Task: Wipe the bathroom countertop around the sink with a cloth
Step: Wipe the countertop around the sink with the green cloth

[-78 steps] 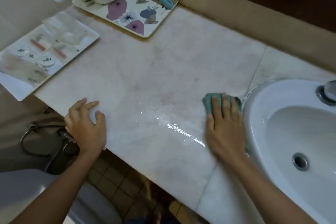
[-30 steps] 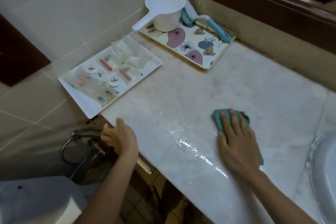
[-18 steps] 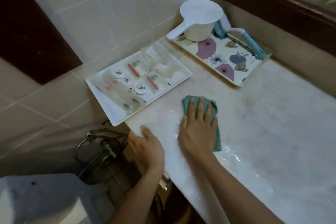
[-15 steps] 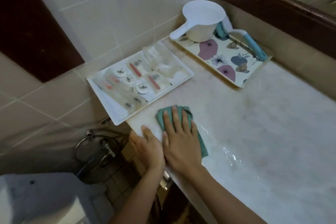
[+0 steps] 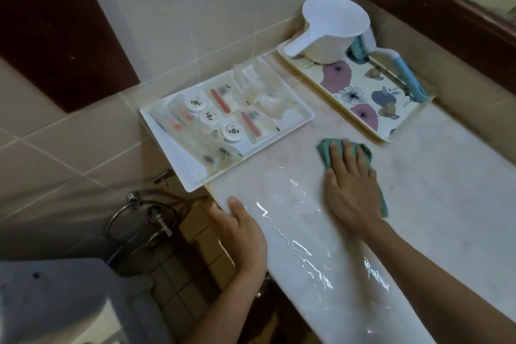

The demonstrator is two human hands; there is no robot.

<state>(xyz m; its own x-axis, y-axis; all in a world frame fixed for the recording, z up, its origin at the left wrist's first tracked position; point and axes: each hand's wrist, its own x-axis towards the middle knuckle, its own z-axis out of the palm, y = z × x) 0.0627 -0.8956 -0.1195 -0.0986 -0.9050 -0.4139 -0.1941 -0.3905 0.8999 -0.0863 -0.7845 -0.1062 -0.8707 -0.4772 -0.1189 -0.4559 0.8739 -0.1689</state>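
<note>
The cloth (image 5: 322, 149) under my right hand (image 5: 350, 190) is teal; the countertop (image 5: 446, 190) pale cream marble; upper right, the tray (image 5: 363, 77) shows purple and blue flowers, the scoop (image 5: 332, 33) white.

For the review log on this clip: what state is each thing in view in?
cloth: flat on countertop, under right hand
right hand: fingers straight, pressing down
left hand: at countertop edge, thumb on top
countertop: wet streaks near front edge
scoop: upright on floral tray
brush: lying on floral tray
white tray: overhanging countertop end
</note>
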